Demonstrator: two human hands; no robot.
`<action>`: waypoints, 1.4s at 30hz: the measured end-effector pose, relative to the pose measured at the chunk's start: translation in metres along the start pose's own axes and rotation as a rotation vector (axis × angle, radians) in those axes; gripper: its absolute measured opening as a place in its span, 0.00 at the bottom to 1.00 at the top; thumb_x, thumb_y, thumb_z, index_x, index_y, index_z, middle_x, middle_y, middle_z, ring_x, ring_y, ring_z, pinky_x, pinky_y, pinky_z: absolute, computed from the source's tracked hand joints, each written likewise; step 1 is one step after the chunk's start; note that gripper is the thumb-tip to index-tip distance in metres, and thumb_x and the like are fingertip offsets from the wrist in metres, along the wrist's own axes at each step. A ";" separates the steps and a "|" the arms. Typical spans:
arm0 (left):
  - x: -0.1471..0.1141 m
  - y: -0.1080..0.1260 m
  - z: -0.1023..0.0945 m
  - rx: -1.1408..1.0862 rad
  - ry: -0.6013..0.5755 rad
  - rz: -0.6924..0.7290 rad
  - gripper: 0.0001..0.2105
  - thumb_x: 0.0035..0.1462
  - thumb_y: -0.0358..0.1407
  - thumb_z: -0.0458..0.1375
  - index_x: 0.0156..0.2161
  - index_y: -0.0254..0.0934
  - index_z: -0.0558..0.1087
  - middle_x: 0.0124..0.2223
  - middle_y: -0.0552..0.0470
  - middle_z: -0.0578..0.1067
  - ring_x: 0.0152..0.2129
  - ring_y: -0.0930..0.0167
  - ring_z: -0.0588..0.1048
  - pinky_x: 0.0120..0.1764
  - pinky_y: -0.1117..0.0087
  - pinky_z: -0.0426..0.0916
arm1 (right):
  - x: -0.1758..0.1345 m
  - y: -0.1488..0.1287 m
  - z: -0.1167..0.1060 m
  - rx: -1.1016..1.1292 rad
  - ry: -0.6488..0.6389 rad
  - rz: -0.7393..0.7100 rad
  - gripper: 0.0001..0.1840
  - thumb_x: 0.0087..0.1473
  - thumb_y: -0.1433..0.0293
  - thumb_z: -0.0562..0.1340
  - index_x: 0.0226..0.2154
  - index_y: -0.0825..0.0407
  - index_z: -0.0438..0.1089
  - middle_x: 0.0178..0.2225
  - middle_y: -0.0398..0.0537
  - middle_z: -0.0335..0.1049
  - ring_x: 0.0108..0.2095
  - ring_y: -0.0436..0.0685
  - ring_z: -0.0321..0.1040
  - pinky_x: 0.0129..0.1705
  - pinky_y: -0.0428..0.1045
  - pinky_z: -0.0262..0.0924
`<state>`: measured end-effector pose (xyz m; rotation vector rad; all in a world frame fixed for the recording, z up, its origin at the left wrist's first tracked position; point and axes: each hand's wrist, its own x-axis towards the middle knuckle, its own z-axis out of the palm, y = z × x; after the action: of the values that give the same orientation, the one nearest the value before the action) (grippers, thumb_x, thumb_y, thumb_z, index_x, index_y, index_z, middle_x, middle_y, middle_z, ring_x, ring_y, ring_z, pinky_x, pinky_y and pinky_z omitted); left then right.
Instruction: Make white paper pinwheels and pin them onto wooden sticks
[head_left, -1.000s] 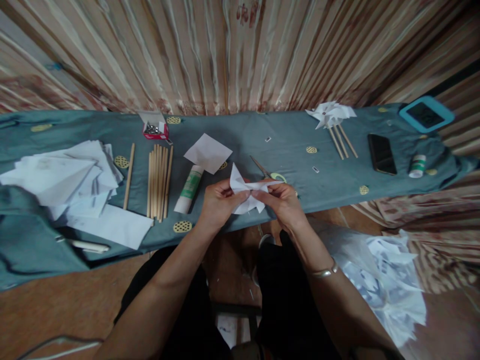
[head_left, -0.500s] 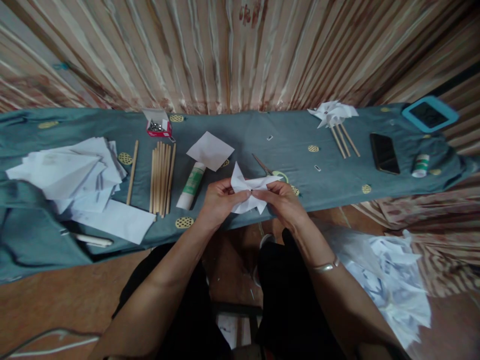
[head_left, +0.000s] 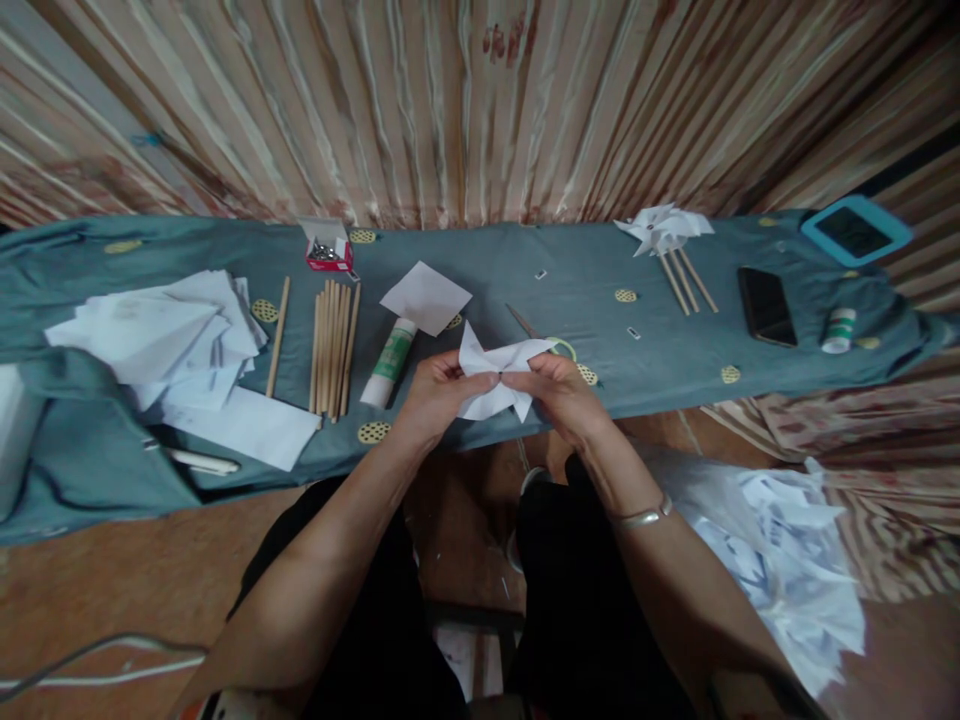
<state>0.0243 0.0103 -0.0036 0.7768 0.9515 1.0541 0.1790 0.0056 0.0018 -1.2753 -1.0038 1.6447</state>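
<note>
Pinwheel of folded white paper: held up in both my hands at the near edge of the cloth-covered table. Left hand: thumb and fingers clamped on its left side. Right hand: thumb and fingers pinch its right side. My thumbs nearly meet at the centre, by a dark spot too small to identify. Scissors lie just beyond, partly hidden. To my left: glue stick, loose paper square near it, wooden sticks in a bunch, paper pile. Well to my right: mounted pinwheels, black phone nearby.
</note>
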 end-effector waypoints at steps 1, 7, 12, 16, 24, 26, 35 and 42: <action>0.000 0.000 0.000 -0.006 0.003 0.003 0.14 0.31 0.35 0.71 0.28 0.33 0.78 0.26 0.53 0.78 0.21 0.73 0.72 0.29 0.71 0.67 | 0.001 -0.001 0.001 0.003 -0.003 0.001 0.17 0.30 0.58 0.75 0.21 0.50 0.73 0.21 0.41 0.72 0.21 0.51 0.64 0.25 0.47 0.59; 0.002 0.001 0.000 -0.008 0.024 0.037 0.15 0.30 0.35 0.71 0.27 0.33 0.77 0.25 0.54 0.78 0.20 0.74 0.72 0.29 0.71 0.67 | 0.003 -0.006 0.003 0.005 -0.004 -0.002 0.17 0.28 0.61 0.75 0.16 0.51 0.69 0.17 0.38 0.69 0.19 0.49 0.63 0.26 0.46 0.58; 0.001 0.001 -0.001 0.005 0.015 0.024 0.14 0.30 0.34 0.71 0.27 0.32 0.77 0.24 0.55 0.77 0.20 0.74 0.71 0.27 0.73 0.65 | 0.004 -0.004 0.002 -0.010 -0.013 -0.008 0.16 0.29 0.62 0.75 0.18 0.53 0.71 0.16 0.38 0.68 0.19 0.48 0.62 0.25 0.45 0.56; 0.000 0.001 -0.001 0.000 -0.009 0.008 0.14 0.31 0.35 0.71 0.27 0.32 0.77 0.24 0.54 0.77 0.20 0.74 0.71 0.28 0.73 0.66 | 0.005 -0.001 0.000 0.012 -0.044 -0.012 0.15 0.30 0.62 0.74 0.20 0.52 0.72 0.18 0.39 0.70 0.20 0.48 0.62 0.26 0.46 0.57; 0.002 0.003 0.000 -0.013 0.030 0.057 0.15 0.30 0.35 0.72 0.27 0.33 0.77 0.25 0.54 0.78 0.21 0.73 0.72 0.30 0.71 0.67 | 0.006 -0.004 0.004 0.055 -0.046 -0.017 0.19 0.28 0.59 0.75 0.25 0.50 0.75 0.22 0.39 0.74 0.23 0.51 0.68 0.31 0.47 0.62; 0.002 0.003 0.000 -0.001 0.038 0.065 0.15 0.29 0.36 0.72 0.26 0.33 0.77 0.25 0.54 0.77 0.21 0.73 0.71 0.29 0.71 0.67 | 0.006 -0.005 0.004 0.060 -0.050 -0.018 0.20 0.28 0.59 0.75 0.27 0.50 0.76 0.22 0.40 0.74 0.24 0.52 0.68 0.32 0.48 0.62; 0.002 0.003 -0.005 0.046 0.034 0.058 0.15 0.29 0.36 0.72 0.27 0.33 0.77 0.24 0.55 0.77 0.20 0.75 0.70 0.27 0.73 0.65 | 0.009 0.002 0.003 0.019 -0.037 -0.021 0.18 0.29 0.59 0.74 0.22 0.52 0.72 0.20 0.39 0.72 0.21 0.49 0.64 0.25 0.46 0.57; 0.002 0.000 -0.008 0.009 0.053 0.053 0.14 0.31 0.35 0.71 0.27 0.33 0.77 0.25 0.54 0.77 0.21 0.74 0.71 0.29 0.71 0.66 | 0.012 0.003 0.009 0.028 -0.056 -0.037 0.18 0.29 0.59 0.74 0.22 0.52 0.73 0.21 0.41 0.73 0.22 0.51 0.66 0.27 0.47 0.60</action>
<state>0.0170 0.0131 -0.0073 0.7883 0.9854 1.1213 0.1682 0.0150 -0.0040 -1.1914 -1.0285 1.6680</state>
